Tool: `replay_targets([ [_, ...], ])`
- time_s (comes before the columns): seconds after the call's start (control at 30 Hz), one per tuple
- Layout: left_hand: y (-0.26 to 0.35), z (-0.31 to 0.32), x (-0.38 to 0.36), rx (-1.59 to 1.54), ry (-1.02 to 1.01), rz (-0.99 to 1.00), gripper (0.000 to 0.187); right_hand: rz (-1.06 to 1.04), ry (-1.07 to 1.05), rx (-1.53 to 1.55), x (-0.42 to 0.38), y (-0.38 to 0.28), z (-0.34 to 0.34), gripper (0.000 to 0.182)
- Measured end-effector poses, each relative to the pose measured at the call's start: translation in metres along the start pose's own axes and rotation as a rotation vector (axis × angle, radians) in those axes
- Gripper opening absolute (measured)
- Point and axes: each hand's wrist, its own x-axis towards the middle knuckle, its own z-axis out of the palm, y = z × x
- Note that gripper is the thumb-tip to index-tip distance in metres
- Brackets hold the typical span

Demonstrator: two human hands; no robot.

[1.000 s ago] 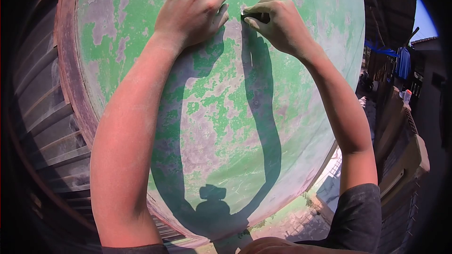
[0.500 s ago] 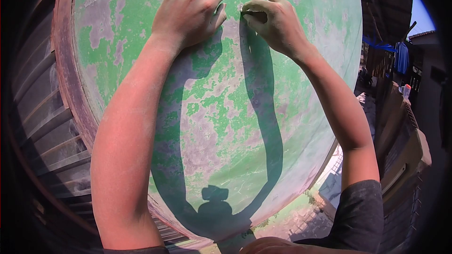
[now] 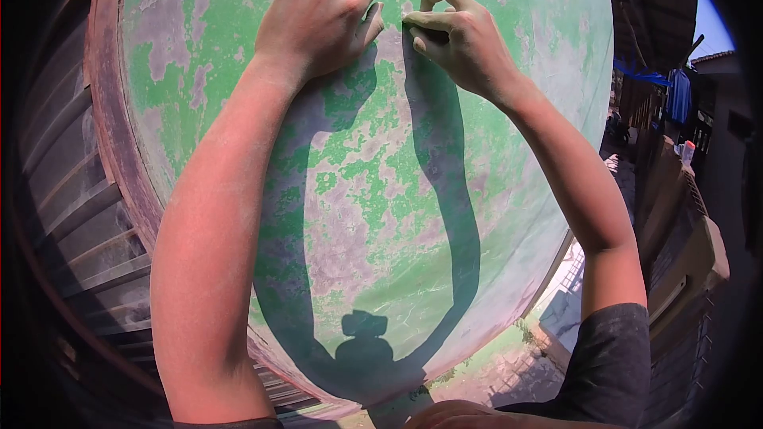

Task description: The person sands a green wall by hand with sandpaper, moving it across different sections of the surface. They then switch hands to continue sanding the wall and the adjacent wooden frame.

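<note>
A wall with green paint, worn through in grey-purple patches, fills the middle of the view. My left hand is closed near its upper part, fingers curled and thumb close to the index finger; whatever they hold, if anything, is hidden. To its right, my right hand has bent fingers, with the tips at the wall beside a small pale spot. Its thumb tip sits slightly below the other fingertips. Anything held between them is too small to make out. Pale dust coats both hands.
A brown wooden frame edges the wall at left, beside dark slats. At right stand wooden boards, with an orange-capped container above. Blue cloth hangs farther back. Shadows of my arms and head fall on the wall.
The fingers of my right hand have shifted slightly left on the wall, and its thumb has dropped away from the fingertips. My left hand stays almost where it was.
</note>
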Motion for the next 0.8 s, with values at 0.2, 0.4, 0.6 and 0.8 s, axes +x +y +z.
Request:
replay_targets([
  [0.2, 0.000, 0.001, 0.000, -0.002, 0.000, -0.003, 0.019, -0.023, 0.026, -0.008, -0.009, -0.004, 0.005, 0.025],
  [0.4, 0.001, 0.003, 0.000, 0.000, -0.003, 0.011, 0.018, 0.022, 0.065, 0.005, -0.007, -0.002, 0.005, 0.026],
  [0.6, 0.003, 0.002, -0.001, -0.009, -0.017, -0.016, 0.018, 0.005, 0.098, -0.012, -0.001, 0.005, 0.005, 0.025],
  [0.8, 0.004, 0.000, 0.001, 0.023, -0.016, -0.023, 0.023, 0.011, 0.019, 0.012, -0.006, -0.001, 0.004, 0.023],
])
